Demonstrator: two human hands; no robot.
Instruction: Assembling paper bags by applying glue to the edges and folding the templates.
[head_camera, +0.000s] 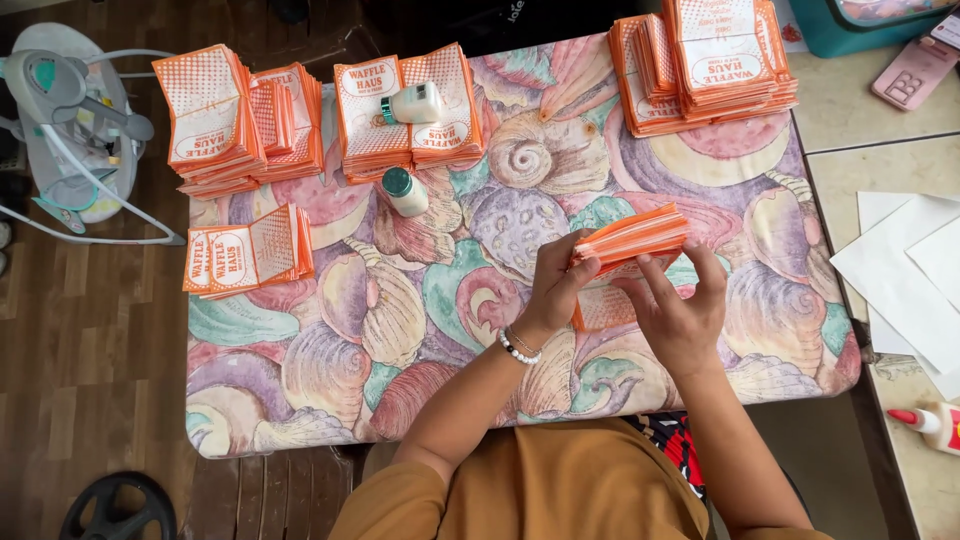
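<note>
A bundle of orange-and-white paper bags (630, 240) is held edge-up above the middle of a table (330, 400) covered with a shell-patterned cloth. The left hand (557, 283) is closed on the bundle's near left end, thumb on top and fingers curled beneath; the right hand (680, 310) is pressed against the right side, its fingers (655, 275) loosely spread along the lower edge and the thumb hooked over the far end. One more flat bag (603, 308) appears to lie under the hands, though its contact with them cannot be told. The step in hand is judged to be the squaring of a counted bundle before it is set with the rest. For the next move, the edges would have to be kept flush and the grip kept even at both ends, so that no bag slips out; a free patch of cloth would also be needed. Finished stacks are ranged along the far edge at the left (240, 115), centre (405, 125) and right (705, 65), and a smaller stack (248, 252) lies nearer, at the left. A glue bottle (415, 102) rests on the centre stack, and a second bottle (404, 191) lies just in front of it.
</note>
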